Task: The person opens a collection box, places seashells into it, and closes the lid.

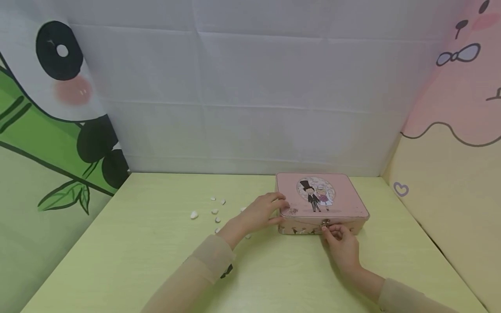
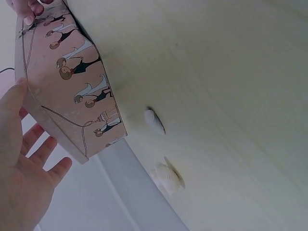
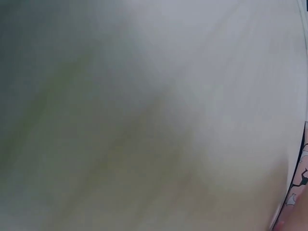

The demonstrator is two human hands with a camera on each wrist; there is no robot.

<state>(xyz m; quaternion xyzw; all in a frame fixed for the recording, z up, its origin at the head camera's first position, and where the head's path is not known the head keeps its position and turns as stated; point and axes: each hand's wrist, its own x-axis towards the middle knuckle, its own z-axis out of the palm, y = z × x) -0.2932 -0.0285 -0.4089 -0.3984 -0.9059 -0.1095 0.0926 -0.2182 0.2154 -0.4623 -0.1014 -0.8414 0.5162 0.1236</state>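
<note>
A pink tin box (image 1: 344, 195) with a cartoon wedding couple on its lid stands on the table, lid down. My left hand (image 1: 260, 213) touches its left side, fingers at the lid's edge and thumb near the front corner. In the left wrist view, that hand (image 2: 24, 178) has its fingers spread beside the box (image 2: 53, 86). At the front, my right hand (image 1: 344, 250) pinches the small metal clasp (image 1: 325, 222) between thumb and index finger. The right wrist view shows mostly blurred table, with a sliver of the box (image 3: 302, 168) at its right edge.
Several small whitish shells, one of them a rounded shell (image 1: 194, 214), lie scattered left of the box; my left forearm partly covers some. A white cloth (image 1: 250, 104) hangs behind the pale table (image 1: 129, 256). Painted panels stand at both sides.
</note>
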